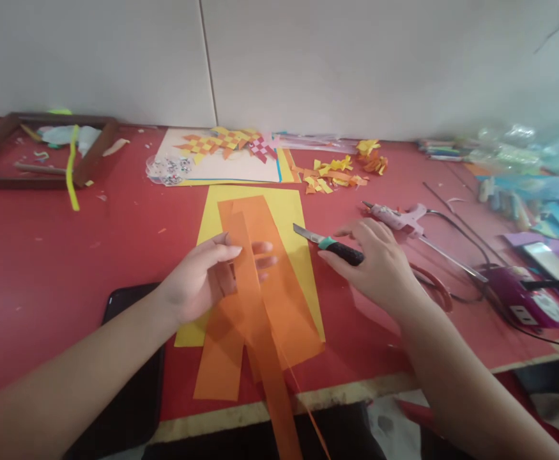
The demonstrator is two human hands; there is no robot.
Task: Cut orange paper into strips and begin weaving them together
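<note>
My left hand [207, 275] grips a long orange paper strip [248, 268], thumb on top and fingers behind it. The strip's lower end hangs past the table's front edge, with a thin orange sliver trailing beside it. In my right hand [372, 259] is a utility knife [341, 249] with a black and teal handle, its blade out and pointing left toward the papers. Beneath the strip lie a wider orange paper sheet [289, 300] and another orange piece [219, 370], partly over a yellow sheet [286, 211].
A pink glue gun [398, 217] with its cord lies right of my right hand, near a purple device [523, 297]. A black phone-like slab [140, 370] is under my left forearm. Paper scraps [334, 176], woven paper pieces [222, 144] and a brown frame [44, 183] lie behind.
</note>
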